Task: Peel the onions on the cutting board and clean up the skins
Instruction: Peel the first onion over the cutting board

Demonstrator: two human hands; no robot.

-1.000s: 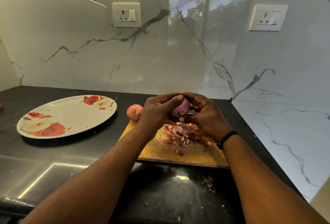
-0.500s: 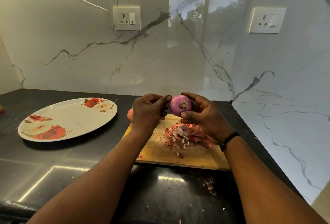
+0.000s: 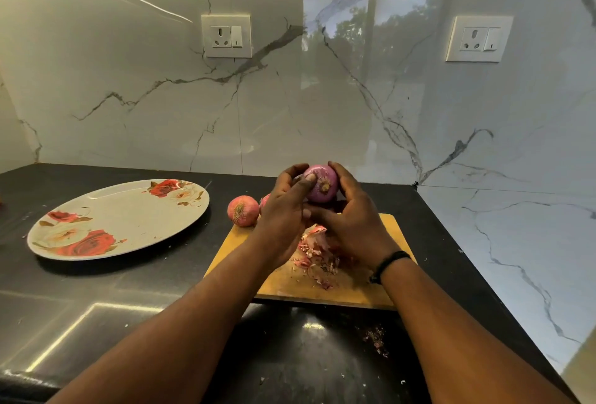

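Observation:
A purple peeled onion (image 3: 322,183) is held up above the wooden cutting board (image 3: 280,281), root end toward me. My right hand (image 3: 351,220) cups it from the right and below. My left hand (image 3: 285,213) grips it from the left, thumb pressed on its upper left side. A pile of reddish onion skins (image 3: 317,252) lies on the board under my hands. An unpeeled onion (image 3: 243,210) sits at the board's far left corner. Another onion (image 3: 264,200) shows just behind my left hand, mostly hidden.
A large floral plate (image 3: 116,220) lies on the black counter (image 3: 96,300) to the left. Skin crumbs (image 3: 375,339) are scattered on the counter in front of the board. Marble walls with two sockets (image 3: 226,36) close the back and right sides.
My left hand, apart from the onion half a second ago, has come back onto it with the thumb on top. The onion has been raised slightly and turned in my right hand.

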